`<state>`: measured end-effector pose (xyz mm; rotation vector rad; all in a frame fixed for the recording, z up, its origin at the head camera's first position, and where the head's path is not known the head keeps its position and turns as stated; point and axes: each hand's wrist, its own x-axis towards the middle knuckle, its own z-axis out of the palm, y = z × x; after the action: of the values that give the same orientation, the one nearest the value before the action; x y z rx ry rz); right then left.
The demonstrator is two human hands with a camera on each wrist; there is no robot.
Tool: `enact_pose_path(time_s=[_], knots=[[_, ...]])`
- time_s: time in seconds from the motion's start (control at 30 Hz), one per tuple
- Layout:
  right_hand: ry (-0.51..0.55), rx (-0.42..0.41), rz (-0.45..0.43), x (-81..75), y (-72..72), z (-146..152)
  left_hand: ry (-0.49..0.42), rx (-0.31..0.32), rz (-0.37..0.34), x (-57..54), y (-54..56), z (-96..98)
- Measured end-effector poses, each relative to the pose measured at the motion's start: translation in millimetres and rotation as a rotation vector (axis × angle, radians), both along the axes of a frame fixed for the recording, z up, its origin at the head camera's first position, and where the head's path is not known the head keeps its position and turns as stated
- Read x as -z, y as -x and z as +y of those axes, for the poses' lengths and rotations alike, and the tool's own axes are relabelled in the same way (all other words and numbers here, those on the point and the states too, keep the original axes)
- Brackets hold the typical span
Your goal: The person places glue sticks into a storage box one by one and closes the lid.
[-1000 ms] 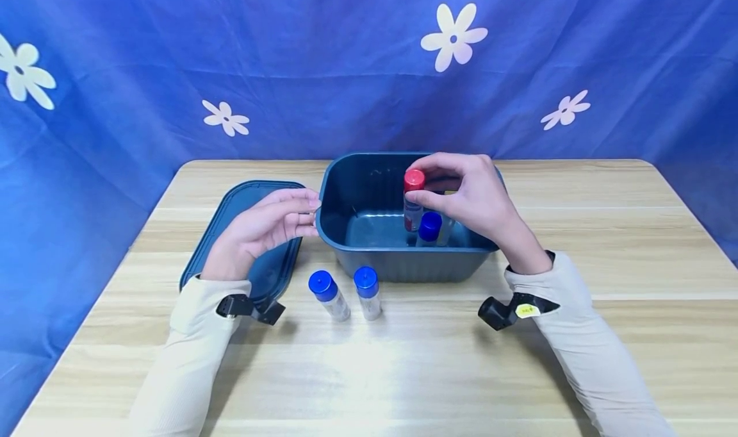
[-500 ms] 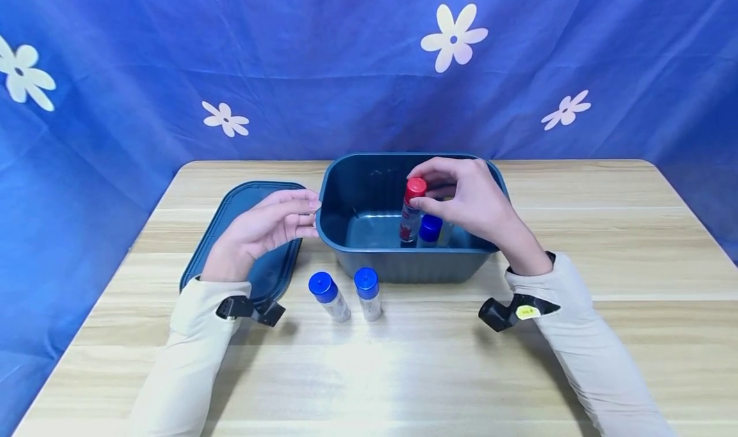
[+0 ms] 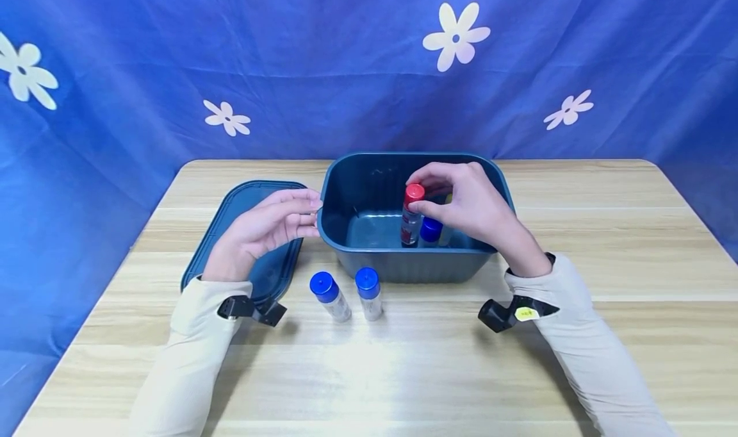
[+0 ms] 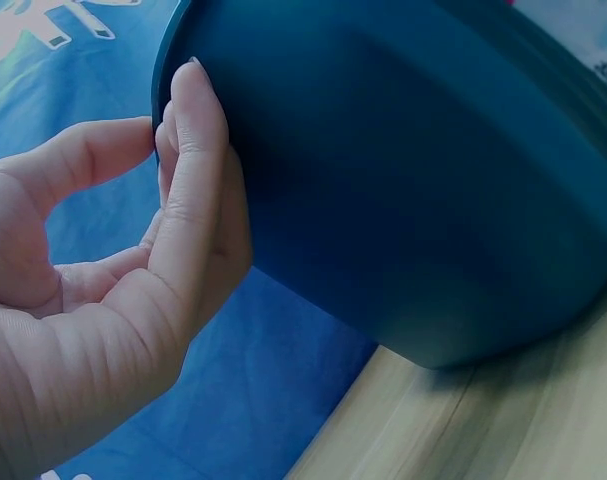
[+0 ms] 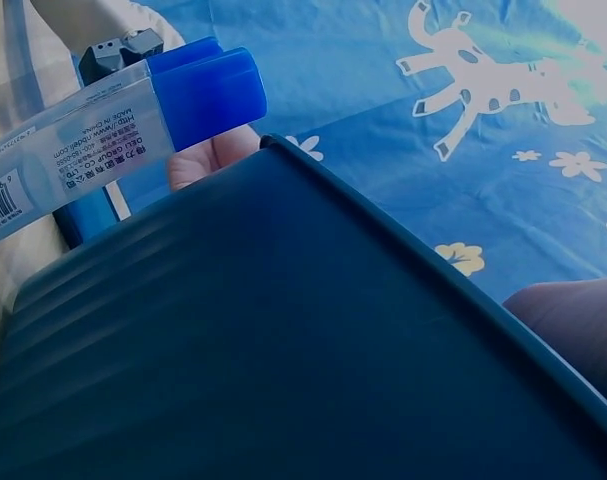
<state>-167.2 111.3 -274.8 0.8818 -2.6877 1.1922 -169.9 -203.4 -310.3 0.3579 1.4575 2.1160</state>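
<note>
My right hand (image 3: 467, 197) reaches into a dark blue plastic box (image 3: 403, 267), thumb and fingers pinching the red cap of a small clear bottle (image 3: 411, 222). That bottle stands nearly upright inside, low in the box. Just right of it is a blue-capped bottle (image 3: 430, 229), partly hidden by the hand and the front wall. A bit of something yellow (image 3: 448, 198) shows behind the fingers. At the box's left end, my left hand (image 3: 262, 229) holds the rim; in the left wrist view its thumb meets the edge of the box (image 4: 383, 200) and the fingers lie along the wall.
Two clear bottles with blue caps, one left (image 3: 331, 297) and one right (image 3: 368, 294), stand on the wooden table (image 3: 461, 373) before the box. A dark blue lid (image 3: 271, 273) lies at left, under the left hand. Blue cloth (image 3: 323, 91) with white flowers hangs behind.
My right hand has lowered the red-capped bottle deeper into the box, shifting slightly toward the front wall. The left hand has stayed at the rim.
</note>
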Motion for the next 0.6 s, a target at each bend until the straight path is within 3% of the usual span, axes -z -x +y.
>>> enact_pose_path(time_s=[0.6], knots=[[-0.057,-0.064,0.028,1.6,-2.0,-0.9,-0.01,0.008,0.003,2.6,0.1,0.5]])
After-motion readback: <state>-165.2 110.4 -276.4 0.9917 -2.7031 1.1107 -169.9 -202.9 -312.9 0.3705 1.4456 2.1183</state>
